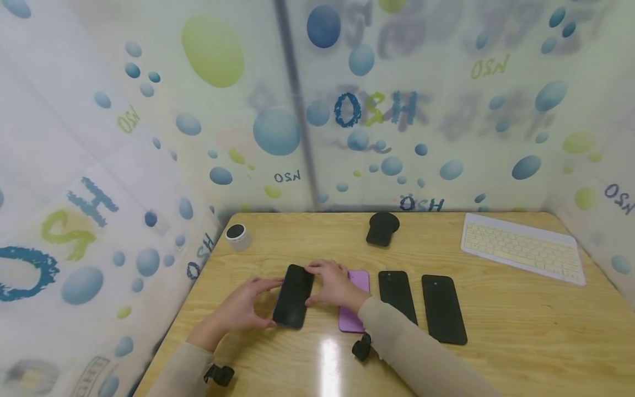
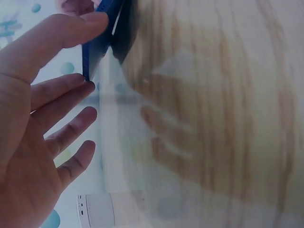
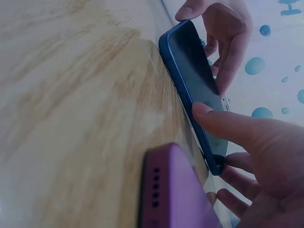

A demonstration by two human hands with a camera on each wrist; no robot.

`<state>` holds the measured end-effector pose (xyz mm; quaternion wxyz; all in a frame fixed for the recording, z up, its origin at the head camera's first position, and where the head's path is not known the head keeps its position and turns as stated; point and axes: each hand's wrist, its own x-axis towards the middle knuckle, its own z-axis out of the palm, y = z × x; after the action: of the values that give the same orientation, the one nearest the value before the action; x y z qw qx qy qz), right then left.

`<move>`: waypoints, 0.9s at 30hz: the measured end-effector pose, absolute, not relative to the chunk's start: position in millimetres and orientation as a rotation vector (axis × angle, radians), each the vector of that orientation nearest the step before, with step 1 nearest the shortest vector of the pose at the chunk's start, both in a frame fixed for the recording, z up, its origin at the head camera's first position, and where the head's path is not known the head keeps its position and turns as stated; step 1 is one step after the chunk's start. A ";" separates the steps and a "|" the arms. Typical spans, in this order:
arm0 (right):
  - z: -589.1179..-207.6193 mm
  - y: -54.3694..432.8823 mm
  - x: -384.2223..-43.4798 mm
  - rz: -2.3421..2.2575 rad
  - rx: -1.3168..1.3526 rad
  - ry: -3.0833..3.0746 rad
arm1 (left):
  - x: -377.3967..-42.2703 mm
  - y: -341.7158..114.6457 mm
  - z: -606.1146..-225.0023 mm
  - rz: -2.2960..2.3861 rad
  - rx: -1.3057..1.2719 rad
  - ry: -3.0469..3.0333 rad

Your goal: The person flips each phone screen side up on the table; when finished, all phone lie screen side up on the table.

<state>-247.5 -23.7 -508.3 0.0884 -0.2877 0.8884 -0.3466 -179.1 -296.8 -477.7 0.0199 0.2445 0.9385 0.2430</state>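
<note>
Bubble-print walls (image 1: 275,131) round a wood table (image 1: 278,364). Phone (image 1: 294,298) sits between both hands, dark face up, tilted; right wrist view shows its blue sides. Lower edge is near the table or on it, can't tell which.

Left hand (image 1: 240,306): grip wide, thumb at the bottom end, fingertips on the left edge, other fingers spread loose. Right hand (image 1: 337,284): thumb on the right edge, fingers toward the top end, so it's held too. Edge-only hold, probably to steady it from both sides and leave the face uncovered.

Right of the grip: purple phone (image 1: 351,320), partly covered by the right hand, then middle black phone (image 1: 397,295), then end black phone (image 1: 445,310). Roughly side by side with gaps, likely so each can be picked up separately.

Farther off: speaker (image 1: 238,238) beyond left, black stand (image 1: 382,229) beyond right, keyboard (image 1: 523,245) far right, all apart from the grip, seemingly out of its way.
</note>
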 end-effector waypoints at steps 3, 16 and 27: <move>-508.1 -23.3 -247.1 -1.012 -0.865 2.647 | -178.3 -295.9 -480.7 0.723 0.747 2.912; -504.1 -14.6 -243.7 -0.974 -0.882 2.650 | -179.8 -284.9 -487.0 0.543 0.799 2.938; -500.5 28.8 -249.0 -0.943 -0.876 2.726 | -179.0 -267.0 -480.0 0.788 0.731 3.009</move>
<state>-249.0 28.8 -500.5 0.0636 -0.2899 0.9025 -0.3121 -179.0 -267.0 -480.0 -0.0267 0.2287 0.9414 0.2464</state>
